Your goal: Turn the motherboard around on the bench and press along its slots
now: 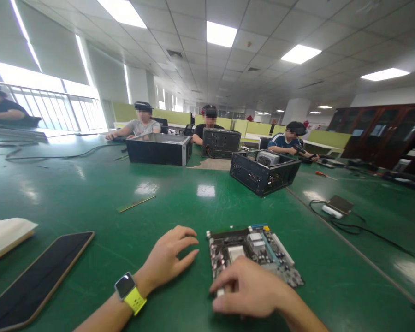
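A motherboard (pixel 268 258) lies flat on the green table, with white slots along its right side and a pale square socket near its middle. My right hand (pixel 251 288) reaches over the board's near edge, thumb and fingers bent around a small white part at the near left corner. That hand covers much of the board's front. To the left of the board, my left hand (pixel 169 253) rests over the table with its fingers spread, holding nothing and apart from the board. A watch with a yellow-green strap (pixel 135 300) is on my left wrist.
A phone (pixel 38 281) and a pale, paper-like block (pixel 7 235) lie at left. Ahead are a thin brass-coloured stick (pixel 137 204) and computer cases (pixel 159 150), one open (pixel 263 173). Cables run beside a dark box (pixel 339 204) at right. Several people sit around the table.
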Motion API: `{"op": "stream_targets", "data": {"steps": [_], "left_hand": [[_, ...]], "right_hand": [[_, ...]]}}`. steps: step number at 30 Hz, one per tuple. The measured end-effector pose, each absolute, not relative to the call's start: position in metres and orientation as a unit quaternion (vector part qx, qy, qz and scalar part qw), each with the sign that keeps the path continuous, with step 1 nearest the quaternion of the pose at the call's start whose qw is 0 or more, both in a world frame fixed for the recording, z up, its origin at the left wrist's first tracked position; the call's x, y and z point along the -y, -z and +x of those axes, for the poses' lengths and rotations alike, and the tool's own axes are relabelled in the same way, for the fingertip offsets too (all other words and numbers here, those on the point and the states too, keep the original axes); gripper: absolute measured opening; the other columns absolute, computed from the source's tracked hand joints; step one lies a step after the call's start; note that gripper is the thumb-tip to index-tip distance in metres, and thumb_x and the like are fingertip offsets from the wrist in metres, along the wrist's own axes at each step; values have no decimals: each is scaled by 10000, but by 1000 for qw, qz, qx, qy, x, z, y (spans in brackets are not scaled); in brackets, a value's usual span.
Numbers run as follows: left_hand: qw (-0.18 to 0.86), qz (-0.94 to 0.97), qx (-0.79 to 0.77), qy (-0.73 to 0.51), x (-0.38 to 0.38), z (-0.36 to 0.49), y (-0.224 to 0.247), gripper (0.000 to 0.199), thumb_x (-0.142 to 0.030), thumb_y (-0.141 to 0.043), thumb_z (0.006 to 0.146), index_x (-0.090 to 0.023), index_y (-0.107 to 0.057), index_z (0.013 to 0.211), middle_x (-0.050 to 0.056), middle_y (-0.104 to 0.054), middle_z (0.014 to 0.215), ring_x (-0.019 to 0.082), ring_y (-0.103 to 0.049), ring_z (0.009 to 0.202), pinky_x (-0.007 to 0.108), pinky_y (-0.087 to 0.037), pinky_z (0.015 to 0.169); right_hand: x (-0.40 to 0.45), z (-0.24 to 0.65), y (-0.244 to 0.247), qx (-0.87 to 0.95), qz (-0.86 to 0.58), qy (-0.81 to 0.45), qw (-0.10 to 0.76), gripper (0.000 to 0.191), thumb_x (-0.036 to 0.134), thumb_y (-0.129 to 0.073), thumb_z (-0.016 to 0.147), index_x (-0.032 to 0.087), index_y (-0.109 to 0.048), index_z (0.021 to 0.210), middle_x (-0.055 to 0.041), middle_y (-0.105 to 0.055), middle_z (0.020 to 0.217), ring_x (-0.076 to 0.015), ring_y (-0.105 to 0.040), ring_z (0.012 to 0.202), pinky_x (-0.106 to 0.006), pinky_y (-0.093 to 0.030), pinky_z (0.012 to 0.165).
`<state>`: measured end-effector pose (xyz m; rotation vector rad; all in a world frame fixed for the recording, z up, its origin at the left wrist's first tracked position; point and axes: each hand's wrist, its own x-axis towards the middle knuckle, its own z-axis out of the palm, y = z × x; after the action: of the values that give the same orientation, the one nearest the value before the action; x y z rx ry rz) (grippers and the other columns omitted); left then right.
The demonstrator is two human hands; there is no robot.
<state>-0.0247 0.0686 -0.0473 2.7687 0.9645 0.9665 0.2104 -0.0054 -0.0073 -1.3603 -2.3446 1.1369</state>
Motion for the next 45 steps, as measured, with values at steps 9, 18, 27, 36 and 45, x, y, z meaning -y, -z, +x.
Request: {"op": "stream_targets", "data": {"steps": [9, 18, 27, 36, 45], "left_hand": [[77, 920, -304, -235, -67, -22, 48, 269, -321, -651, 809, -230, -630, 1061, 68, -596, 1159, 260, -519, 1075, 415, -435, 913], [99, 915, -306, -244, -66, -22, 47, 323, -301, -669, 792, -220, -615, 1099, 67, -602, 1092, 239, -544, 1006, 380, -464, 871], [120, 907, -318, -250, -65, -22, 45, 307, -290, -680, 780, -208, -607, 1067, 62, -604, 1081, 231, -549, 1001, 376, -469, 879], [115, 908, -319, -246, -66, -23, 47, 331, -316, -681, 786, -208, -607, 1090, 72, -600, 1089, 237, -545, 1008, 384, -467, 884], [120, 902, -323, -261, -66, -24, 48, 317, -315, -690, 773, -220, -586, 1057, 60, -597, 1088, 233, -545, 1009, 377, -469, 883]], "right_hand": [[-45, 244, 44, 719, -592, -129, 340, 324, 299, -527, 833, 189, -647, 1113, -73, -640, 1160, -209, -526, 1111, -344, -362, 987], [-51, 249, 62, 724, -613, -121, 292, 209, 291, -502, 844, 233, -691, 913, -30, -682, 1006, -194, -562, 981, -317, -381, 900], [-51, 250, 63, 720, -618, -126, 291, 234, 313, -526, 836, 230, -676, 995, -24, -676, 1045, -191, -551, 1006, -314, -369, 908], [-50, 249, 61, 726, -612, -122, 288, 215, 276, -484, 855, 239, -690, 905, -13, -686, 973, -174, -561, 943, -299, -373, 871], [-50, 249, 60, 721, -613, -123, 297, 205, 289, -522, 839, 235, -698, 929, -10, -694, 987, -178, -571, 943, -300, -383, 878]]}}
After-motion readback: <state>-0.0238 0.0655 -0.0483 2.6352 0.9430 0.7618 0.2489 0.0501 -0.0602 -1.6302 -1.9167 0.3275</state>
